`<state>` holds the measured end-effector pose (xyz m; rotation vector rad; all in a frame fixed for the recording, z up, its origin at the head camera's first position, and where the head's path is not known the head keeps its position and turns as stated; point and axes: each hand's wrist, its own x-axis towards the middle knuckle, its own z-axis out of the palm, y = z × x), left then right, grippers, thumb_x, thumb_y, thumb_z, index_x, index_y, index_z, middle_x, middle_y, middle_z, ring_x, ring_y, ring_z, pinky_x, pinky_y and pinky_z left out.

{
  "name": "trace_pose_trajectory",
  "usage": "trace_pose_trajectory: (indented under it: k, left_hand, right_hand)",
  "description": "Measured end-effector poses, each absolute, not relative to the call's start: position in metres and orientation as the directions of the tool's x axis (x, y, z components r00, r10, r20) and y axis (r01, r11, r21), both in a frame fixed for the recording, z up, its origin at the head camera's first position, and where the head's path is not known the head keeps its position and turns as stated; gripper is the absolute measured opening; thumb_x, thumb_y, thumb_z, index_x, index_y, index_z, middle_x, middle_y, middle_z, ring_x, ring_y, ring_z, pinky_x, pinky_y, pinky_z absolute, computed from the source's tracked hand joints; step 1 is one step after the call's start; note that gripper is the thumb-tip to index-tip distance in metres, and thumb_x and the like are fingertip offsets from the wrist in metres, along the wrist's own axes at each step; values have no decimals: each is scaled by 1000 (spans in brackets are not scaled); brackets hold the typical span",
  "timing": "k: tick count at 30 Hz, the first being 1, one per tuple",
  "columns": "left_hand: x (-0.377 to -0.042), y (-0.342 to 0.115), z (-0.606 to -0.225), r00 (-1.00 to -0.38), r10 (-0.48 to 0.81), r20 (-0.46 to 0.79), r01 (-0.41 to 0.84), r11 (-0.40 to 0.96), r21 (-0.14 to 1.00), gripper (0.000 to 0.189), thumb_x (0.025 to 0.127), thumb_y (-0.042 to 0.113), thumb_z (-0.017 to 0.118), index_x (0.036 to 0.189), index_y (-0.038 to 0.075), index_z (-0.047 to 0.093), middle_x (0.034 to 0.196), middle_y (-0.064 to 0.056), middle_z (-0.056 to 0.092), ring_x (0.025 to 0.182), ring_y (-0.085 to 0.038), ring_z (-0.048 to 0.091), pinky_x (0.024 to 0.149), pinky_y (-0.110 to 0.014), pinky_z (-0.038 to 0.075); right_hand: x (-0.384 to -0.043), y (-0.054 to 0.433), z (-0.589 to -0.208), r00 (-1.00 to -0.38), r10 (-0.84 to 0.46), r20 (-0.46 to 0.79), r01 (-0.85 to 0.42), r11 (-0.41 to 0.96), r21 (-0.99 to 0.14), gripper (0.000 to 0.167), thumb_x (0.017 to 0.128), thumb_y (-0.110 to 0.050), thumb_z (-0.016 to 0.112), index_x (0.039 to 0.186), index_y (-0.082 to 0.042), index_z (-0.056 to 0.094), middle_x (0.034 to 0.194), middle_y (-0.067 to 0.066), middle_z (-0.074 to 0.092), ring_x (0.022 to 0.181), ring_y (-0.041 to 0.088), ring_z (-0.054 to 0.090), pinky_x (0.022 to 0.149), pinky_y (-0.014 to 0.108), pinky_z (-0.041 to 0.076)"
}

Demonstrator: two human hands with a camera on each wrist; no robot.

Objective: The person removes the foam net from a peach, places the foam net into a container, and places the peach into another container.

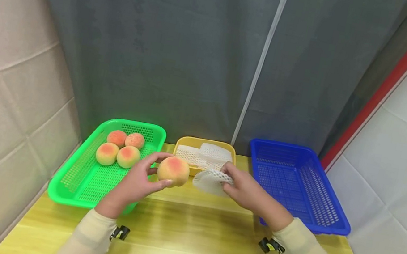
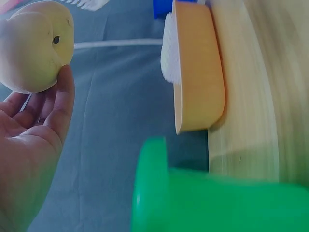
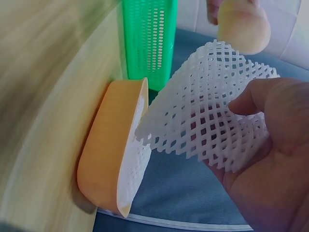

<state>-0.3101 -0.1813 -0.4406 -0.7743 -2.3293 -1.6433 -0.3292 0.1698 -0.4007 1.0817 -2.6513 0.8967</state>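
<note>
My left hand (image 1: 137, 181) grips a peach (image 1: 173, 171), yellow with a red blush, between thumb and fingers above the table. In the left wrist view the peach (image 2: 36, 46) shows a small dark spot on its side. My right hand (image 1: 245, 189) pinches a white foam fruit net (image 1: 211, 181) by one edge, just right of the peach. The right wrist view shows that net (image 3: 207, 106) flared out, with the thumb on its mesh. Behind both hands, a small yellow-orange basket (image 1: 193, 171) holds more white foam nets (image 1: 217, 152).
On the left a green basket (image 1: 69, 202) holds several peaches (image 1: 128, 157). A blue basket (image 1: 325, 232) stands to the right. All stand on a wooden table (image 1: 183, 241), with a grey curtain (image 1: 160, 47) behind and pale walls at the sides.
</note>
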Motion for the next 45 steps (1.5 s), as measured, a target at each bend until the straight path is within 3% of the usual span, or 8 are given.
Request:
trace_pose_trajectory:
  k: [7,13,18,28,34,41,45]
  left_hand:
    - [-310,-202,-440,-845,263,465,527,268,806,64,94,17,90,151,18,61,141,-3,65,127,-25,62,102,-38,61]
    - [-310,-210,-442,-844,248,475,532,279,800,62,95,16,90,150,17,62,141,-3,65,127,-24,61,102,-36,60]
    - [-310,-214,-443,-840,239,488,541,286,791,61,95,14,89,150,14,62,143,-6,65,128,-25,61,102,-38,60]
    - [-308,-214,-442,-843,235,484,536,292,792,61,96,15,88,151,13,61,146,-7,63,129,-25,61,102,-37,60]
    - [-307,-217,-439,-843,230,487,537,291,792,61,96,13,87,152,13,61,145,-6,64,129,-26,60,103,-42,60]
    - [-304,-217,-442,-845,230,483,533,292,794,61,97,16,88,152,14,62,145,-5,64,130,-25,60,104,-44,60]
    - [-304,-216,-443,-841,221,495,541,294,788,62,96,15,88,151,15,62,145,-5,64,130,-26,60,104,-46,60]
  right_hand:
    - [-350,166,-399,-760,-579,295,-644,611,-460,31,101,-1,65,131,-8,66,111,4,75,85,17,60,77,38,53]
    - [-374,151,-394,-746,-585,317,-662,608,-438,24,101,0,66,123,-6,71,106,5,75,82,18,59,78,39,52]
    - [-402,127,-384,-730,-585,354,-682,655,-324,25,99,0,66,124,-1,72,102,9,76,77,19,58,77,42,55]
    - [-443,94,-376,-760,-567,319,-639,743,-202,15,104,-4,62,117,-6,70,98,8,75,82,25,65,79,45,57]
    - [-460,79,-385,-764,-534,362,-618,767,-174,11,104,-4,64,112,-7,70,97,7,74,82,26,66,79,46,58]
    - [-477,65,-411,-794,-491,358,-557,823,-107,12,104,-4,65,112,-8,72,104,8,74,92,26,70,90,43,62]
    - [-483,63,-423,-775,-493,395,-569,816,-98,14,102,-1,68,113,-5,74,105,9,71,94,27,69,90,42,61]
